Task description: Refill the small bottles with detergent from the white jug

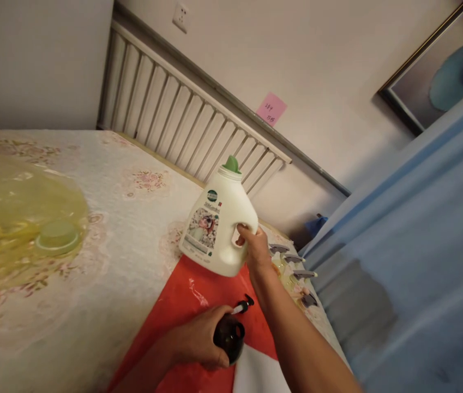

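My right hand [254, 244] is closed round the handle of a large pale detergent jug [223, 221]. The jug is tilted a little, and a green spout [232, 164] shows at its uncapped mouth. Below it, my left hand [204, 335] grips a dark pump bottle [228, 341] whose round neck opening is bare. The black pump head [244, 304] with its pale tube lies beside that bottle on a red sheet [190, 289]. A green cap [57, 237] rests at the left, by a yellowish plastic bag.
A yellowish clear plastic bag [6, 202] spreads over the floral tablecloth [125, 229] at the left. Several spray bottles with grey heads [296, 259] stand at the right, near a blue curtain [415, 234]. White paper [258, 371] lies in front. A radiator [182, 120] lines the wall.
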`<state>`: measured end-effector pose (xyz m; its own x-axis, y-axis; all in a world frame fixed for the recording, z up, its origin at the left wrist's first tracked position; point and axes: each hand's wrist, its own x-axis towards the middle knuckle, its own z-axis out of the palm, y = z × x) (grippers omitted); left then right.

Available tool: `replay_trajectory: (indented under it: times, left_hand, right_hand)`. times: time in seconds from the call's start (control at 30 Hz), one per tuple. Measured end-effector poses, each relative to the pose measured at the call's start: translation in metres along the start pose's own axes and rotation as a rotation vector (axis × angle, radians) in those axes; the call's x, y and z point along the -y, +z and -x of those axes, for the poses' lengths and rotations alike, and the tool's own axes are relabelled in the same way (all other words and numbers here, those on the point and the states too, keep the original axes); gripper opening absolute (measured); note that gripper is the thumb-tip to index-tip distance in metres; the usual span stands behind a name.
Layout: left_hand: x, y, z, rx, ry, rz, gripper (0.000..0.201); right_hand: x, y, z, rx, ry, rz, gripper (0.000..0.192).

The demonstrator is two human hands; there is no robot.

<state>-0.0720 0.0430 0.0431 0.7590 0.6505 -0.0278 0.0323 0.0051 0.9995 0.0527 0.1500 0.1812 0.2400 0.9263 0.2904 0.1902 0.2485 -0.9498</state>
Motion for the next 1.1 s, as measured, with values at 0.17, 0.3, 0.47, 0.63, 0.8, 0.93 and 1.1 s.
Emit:
replay_trajectory:
  times: [0.17, 0.3, 0.47, 0.63, 0.8, 0.93, 1.1]
  left_hand:
    - [0.003, 0.002, -0.001, 0.052, -0.058, 0.084, 0.085]
    - [0.004, 0.001, 0.0, 0.042, -0.038, 0.052, 0.093]
    - [0.006, -0.002, -0.001, 0.069, -0.009, 0.003, 0.093]
    - [0.01, -0.003, -0.003, 0.041, 0.015, -0.04, 0.098]
    - [0.013, -0.004, -0.005, 0.081, -0.008, 0.023, 0.098]
    - [0.014, -0.003, -0.008, 0.101, -0.047, 0.095, 0.092]
    - [0.01, -0.004, -0.007, 0.117, -0.052, 0.16, 0.086]
  right_hand:
    - [0.053, -0.032, 0.005, -0.069, -0.106, 0.145, 0.029]
    - [0.087, -0.068, 0.027, -0.128, -0.111, 0.248, 0.032]
    - [0.113, -0.121, 0.067, -0.14, -0.004, 0.395, 0.036]
    - [0.122, -0.173, 0.107, -0.085, 0.041, 0.718, 0.037]
    - [0.129, -0.198, 0.138, 0.023, 0.148, 0.935, 0.037]
    - [0.128, -0.208, 0.154, 0.141, 0.242, 0.953, 0.049]
    - [0.116, -0.228, 0.172, 0.236, 0.337, 0.9, 0.074]
